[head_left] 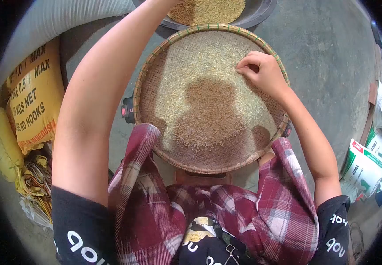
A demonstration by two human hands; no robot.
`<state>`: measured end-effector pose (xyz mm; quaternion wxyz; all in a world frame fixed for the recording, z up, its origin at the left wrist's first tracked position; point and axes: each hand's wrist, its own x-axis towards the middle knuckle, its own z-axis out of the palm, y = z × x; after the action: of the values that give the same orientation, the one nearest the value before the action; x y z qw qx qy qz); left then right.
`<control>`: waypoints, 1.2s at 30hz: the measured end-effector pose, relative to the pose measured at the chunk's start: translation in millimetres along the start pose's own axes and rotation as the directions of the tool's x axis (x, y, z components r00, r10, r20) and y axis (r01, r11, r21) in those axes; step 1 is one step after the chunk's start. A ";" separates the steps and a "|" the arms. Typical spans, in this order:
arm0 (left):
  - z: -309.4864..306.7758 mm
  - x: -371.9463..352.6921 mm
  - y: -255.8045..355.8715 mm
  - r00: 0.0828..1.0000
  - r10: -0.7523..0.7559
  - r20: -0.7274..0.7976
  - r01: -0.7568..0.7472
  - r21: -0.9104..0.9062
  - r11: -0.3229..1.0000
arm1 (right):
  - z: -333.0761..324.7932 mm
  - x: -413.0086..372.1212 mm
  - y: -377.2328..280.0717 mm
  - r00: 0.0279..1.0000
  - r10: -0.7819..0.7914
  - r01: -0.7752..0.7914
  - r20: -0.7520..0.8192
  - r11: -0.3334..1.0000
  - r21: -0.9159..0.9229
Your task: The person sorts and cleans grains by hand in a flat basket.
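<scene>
Loose grain at risk near the tray's rim

The round woven tray sits just in front of the checked shorts, close to the knees, with loose grain spread across its inside. The right hand is over the tray's far right part, thumb and fingertips pinched together; whether anything tiny is between them, I cannot tell. The left hand is out of view beyond the top edge, its arm reaching toward the dark basin of grain.

The right forearm crosses the rim, so a bump there could tip the tray and spill grain onto the floor. A shifting knee might do the same if it bears the tray. The shadow over the middle could hide small bits.
</scene>
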<state>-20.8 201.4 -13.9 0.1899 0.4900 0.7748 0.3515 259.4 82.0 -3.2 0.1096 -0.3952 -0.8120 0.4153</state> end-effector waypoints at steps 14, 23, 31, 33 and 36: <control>-34.6 -162.0 -7.3 0.655 0.450 0.608 -0.493 -0.107 0.863 | -28.1 26.3 -21.9 0.992 0.067 -0.059 -0.107 0.996 0.073; -31.1 -180.4 -16.9 0.643 0.476 0.600 -0.528 -0.103 0.843 | -52.1 132.0 -38.0 0.872 0.012 0.178 -0.489 0.923 0.340; -42.7 -174.3 -9.6 0.711 0.370 0.598 -0.347 -0.159 0.924 | -49.6 48.6 -31.9 0.968 0.075 0.000 0.239 0.954 -0.300; -40.5 -172.9 -13.4 0.722 0.363 0.589 -0.342 -0.152 0.927 | -42.2 24.4 -24.4 0.906 0.190 -0.052 0.378 0.937 -0.346; -42.4 -170.0 -8.6 0.722 0.305 0.622 -0.309 -0.104 0.945 | -23.0 3.1 -19.6 0.968 0.184 -0.126 0.170 0.944 -0.305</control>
<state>22.8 32.0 0.2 0.3753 0.7011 0.5755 0.1910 258.2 91.1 25.8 -0.0637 -0.4269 -0.8374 0.3354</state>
